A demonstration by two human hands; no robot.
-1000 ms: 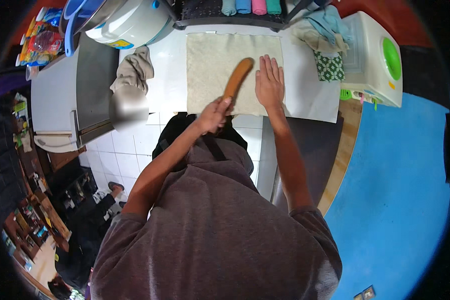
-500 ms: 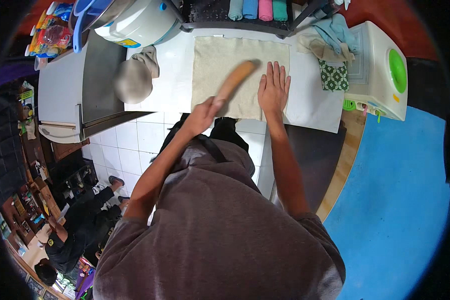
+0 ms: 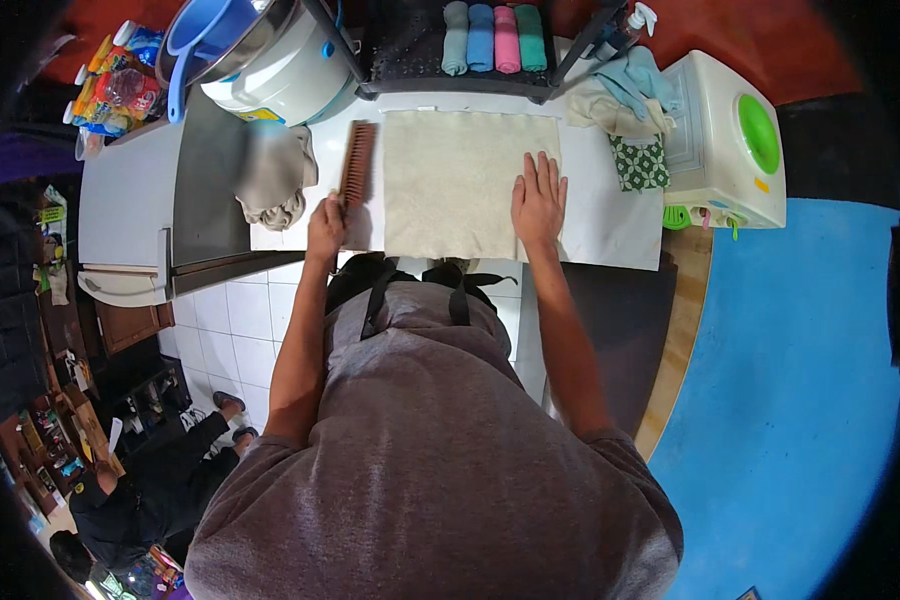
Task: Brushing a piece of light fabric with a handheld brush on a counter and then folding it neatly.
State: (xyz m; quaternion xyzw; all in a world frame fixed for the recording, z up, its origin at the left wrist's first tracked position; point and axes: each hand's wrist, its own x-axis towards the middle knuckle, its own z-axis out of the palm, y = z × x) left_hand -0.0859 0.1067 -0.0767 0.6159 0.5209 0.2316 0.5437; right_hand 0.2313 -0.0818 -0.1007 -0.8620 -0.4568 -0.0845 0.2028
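A cream cloth (image 3: 450, 185) lies spread flat on the white tabletop (image 3: 610, 225) in front of me. My right hand (image 3: 538, 205) rests on its right side, palm down with the fingers stretched out. To the left of the cloth, my left hand (image 3: 327, 225) grips the end of a wooden brush (image 3: 357, 165). The brush stands on edge, its brown bristles facing right, apart from the cloth. Left of the brush is a crumpled grey-beige cloth heap (image 3: 275, 212), its upper part blurred.
A black rack (image 3: 410, 75) at the back holds several rolled cloths (image 3: 507, 40). Crumpled cloths (image 3: 625, 95) and a white appliance with a green lid (image 3: 730, 140) stand right. At left are a fridge (image 3: 130, 200) and a rice cooker (image 3: 280, 85). Another person (image 3: 140, 490) sits behind, lower left.
My left hand has carried the brush left, off the cream cloth, and turned it so the bristles show. The right hand remains flat on the cloth. The view has shifted slightly.
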